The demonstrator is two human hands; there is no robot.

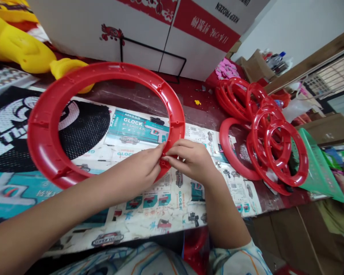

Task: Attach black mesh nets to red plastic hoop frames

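"Patterned clothing [157, 261] came nearest the head camera, on the near side of the large red ring [176, 107]. Where was the ring itself?"

"Over the printed cardboard [143, 229], its left part above the black mesh cloth [86, 133]. Its ribbed side faced up; whether the whole rim touched down, I couldn't tell."

"And the hands?"

"Both were at the ring's near right part. The left hand [145, 164] had its fingers closed on the rim. The right hand [193, 160] met it there, fingers curled, thumb and fingertip drawn close together. Whether it pinched anything small, I couldn't make out."

"Which step would you have called that?"

"Close fingertip work on the ribbed side, I'd judge. The next move seemed to call for a steady rim and light, exact pressure."

"Any containers about?"

"Behind the ring stood a large white carton [200, 59], its inside hidden. Well off to the ring's far right, a brown box [253, 68] held a blue-capped bottle [276, 60] among clutter too blurred to name."

"What about that green basket [318, 164]?"

"Right of the ring, past a heap of other red rings [302, 164]. Its contents couldn't be told from that angle."
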